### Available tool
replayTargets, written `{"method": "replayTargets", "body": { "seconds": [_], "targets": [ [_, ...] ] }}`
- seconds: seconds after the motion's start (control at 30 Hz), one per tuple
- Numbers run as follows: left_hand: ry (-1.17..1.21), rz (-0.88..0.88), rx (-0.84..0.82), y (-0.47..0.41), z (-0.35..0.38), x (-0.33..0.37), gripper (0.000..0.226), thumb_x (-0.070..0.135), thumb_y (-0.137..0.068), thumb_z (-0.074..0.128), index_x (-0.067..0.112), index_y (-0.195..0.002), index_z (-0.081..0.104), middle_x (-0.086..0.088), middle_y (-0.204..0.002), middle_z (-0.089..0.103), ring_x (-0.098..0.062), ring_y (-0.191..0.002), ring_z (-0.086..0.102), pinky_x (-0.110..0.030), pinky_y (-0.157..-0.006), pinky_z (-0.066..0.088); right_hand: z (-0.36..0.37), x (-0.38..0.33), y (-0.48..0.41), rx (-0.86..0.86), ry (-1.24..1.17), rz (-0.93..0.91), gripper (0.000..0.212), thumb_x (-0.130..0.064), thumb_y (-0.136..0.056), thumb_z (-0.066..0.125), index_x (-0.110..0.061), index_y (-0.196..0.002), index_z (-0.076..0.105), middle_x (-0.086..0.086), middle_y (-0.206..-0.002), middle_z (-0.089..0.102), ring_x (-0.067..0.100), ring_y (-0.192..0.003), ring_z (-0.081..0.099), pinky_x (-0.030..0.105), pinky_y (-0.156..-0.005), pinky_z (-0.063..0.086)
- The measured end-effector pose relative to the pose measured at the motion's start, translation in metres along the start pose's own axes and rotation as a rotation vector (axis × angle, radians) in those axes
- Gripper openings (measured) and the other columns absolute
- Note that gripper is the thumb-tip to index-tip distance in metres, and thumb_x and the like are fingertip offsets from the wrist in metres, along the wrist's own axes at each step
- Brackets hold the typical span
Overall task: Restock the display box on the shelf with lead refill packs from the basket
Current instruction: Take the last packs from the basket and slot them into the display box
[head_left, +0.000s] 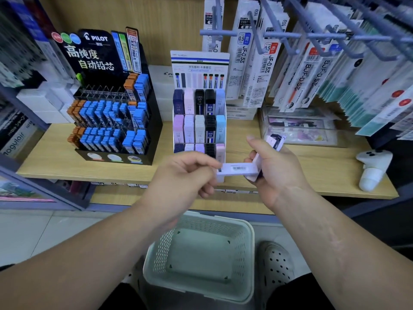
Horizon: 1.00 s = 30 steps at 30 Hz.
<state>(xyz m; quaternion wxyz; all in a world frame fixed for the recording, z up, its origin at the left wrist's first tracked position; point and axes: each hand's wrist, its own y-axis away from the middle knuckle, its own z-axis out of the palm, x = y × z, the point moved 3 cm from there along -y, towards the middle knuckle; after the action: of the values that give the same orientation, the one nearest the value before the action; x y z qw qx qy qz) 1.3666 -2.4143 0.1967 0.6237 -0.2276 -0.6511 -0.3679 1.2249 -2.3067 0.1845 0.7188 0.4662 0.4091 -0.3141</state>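
White lead refill pack (pixel 239 169), barcode side up, held level in mid-air between the two hands, in front of the shelf edge and just below the lowest row of the display box. The left hand (pixel 187 175) pinches the pack's left end between thumb and curled fingers; its right end touches the right hand (pixel 270 173), which grips a small fan of further packs (pixel 276 140) that juts up past the thumb. How many packs the fan holds cannot be told. Directly behind the hands, the white tiered display box (pixel 200 61) stands on the wooden shelf (pixel 55 153), its rows filled with upright packs in navy, pink, lilac, black, white and pale blue. To its left on the same shelf stands a black Pilot display (pixel 111 97) of blue and orange lead cases. Hanging refill packets (pixel 263 63) on hooks fill the upper right, and a white handheld device (pixel 373 168) lies at the shelf's right end. Below the hands, the pale green perforated basket (pixel 199 215) sits on the floor beside a grey perforated shoe (pixel 277 265).
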Motion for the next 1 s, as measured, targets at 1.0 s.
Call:
{"method": "replayTargets", "body": {
  "seconds": [1.0],
  "targets": [
    [-1.046,0.685,0.052,-0.045,-0.039,0.004,0.014,0.016,-0.08,0.081,0.009,-0.091,0.077,-0.001,-0.066,0.067,-0.02,-0.062,0.062,-0.031,-0.066,0.054,-0.001,0.002,0.01,-0.144,0.022,0.068,0.025,-0.018,-0.084,0.079,-0.018,-0.078,0.055,0.0,-0.059,0.051,0.015,-0.05,0.051,0.032,-0.055,0.05]
  ]
}}
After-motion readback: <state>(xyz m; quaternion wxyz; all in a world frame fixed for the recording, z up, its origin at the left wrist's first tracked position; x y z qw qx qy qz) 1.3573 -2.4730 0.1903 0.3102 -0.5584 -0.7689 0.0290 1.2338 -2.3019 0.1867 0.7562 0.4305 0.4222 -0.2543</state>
